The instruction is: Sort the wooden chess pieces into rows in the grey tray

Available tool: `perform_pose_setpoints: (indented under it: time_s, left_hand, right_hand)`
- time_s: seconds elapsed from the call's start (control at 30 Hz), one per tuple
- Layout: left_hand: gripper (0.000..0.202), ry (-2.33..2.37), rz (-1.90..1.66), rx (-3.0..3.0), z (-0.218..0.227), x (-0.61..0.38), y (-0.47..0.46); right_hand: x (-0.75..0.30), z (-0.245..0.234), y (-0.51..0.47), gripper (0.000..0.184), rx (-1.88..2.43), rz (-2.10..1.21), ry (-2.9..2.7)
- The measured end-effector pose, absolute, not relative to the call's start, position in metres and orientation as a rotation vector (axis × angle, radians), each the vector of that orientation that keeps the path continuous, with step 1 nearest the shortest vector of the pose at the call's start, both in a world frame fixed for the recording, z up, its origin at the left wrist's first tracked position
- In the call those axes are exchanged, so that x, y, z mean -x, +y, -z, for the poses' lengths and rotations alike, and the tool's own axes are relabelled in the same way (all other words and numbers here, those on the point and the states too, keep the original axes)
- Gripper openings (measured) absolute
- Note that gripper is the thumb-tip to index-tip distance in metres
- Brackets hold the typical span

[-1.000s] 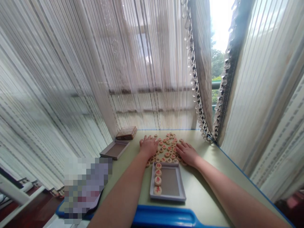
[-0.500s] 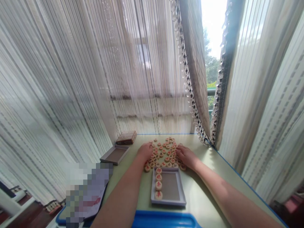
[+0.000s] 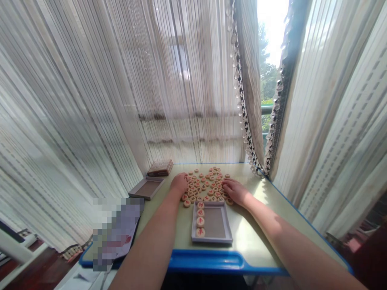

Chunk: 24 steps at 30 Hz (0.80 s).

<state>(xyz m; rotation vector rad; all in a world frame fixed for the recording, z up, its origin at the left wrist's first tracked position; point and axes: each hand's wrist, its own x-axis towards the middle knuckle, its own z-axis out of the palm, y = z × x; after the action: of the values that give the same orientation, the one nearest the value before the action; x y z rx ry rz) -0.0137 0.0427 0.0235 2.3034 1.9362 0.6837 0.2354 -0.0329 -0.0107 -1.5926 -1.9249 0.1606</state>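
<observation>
Several round wooden chess pieces [image 3: 205, 185] with red marks lie spread on a green table [image 3: 256, 237]. My left hand [image 3: 179, 184] rests at the left edge of the spread with its fingers curled over some pieces. My right hand [image 3: 234, 190] lies at the right edge, fingers bent down onto the pieces. A shallow grey box tray [image 3: 225, 229] sits just in front of the spread, between my forearms. A column of several pieces [image 3: 200, 219] lies along the tray's left side.
A grey box lid [image 3: 147, 187] and a small brown box [image 3: 160, 168] lie at the table's far left. A blurred-out item [image 3: 116, 229] covers the near left corner. Striped curtains [image 3: 90, 100] hang close around the table, and a blue rim [image 3: 208, 261] runs along its near edge.
Both hands have drawn back toward me and inward, pulling the loose pieces closer to the tray. The left hand's fingers went from flat to curled. The camera has shifted slightly.
</observation>
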Motion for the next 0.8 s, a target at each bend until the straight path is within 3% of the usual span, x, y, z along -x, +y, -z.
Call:
perform_pose_setpoints:
  time_s: [0.27,0.6,0.8]
  left_hand:
    - [0.035,1.917,-0.672,-2.267,-0.019,0.019,0.050]
    - [0.034,1.829,-0.695,-2.310,-0.014,0.021,0.057]
    - [0.033,1.802,-0.729,-2.328,-0.012,0.020,0.058]
  right_hand:
    - [-0.252,0.005,-0.030,0.026,1.891,-0.020,-1.693]
    - [-0.257,0.009,-0.022,0.034,1.825,-0.075,-1.751]
    - [-0.253,0.006,-0.027,0.026,1.628,-0.105,-1.830]
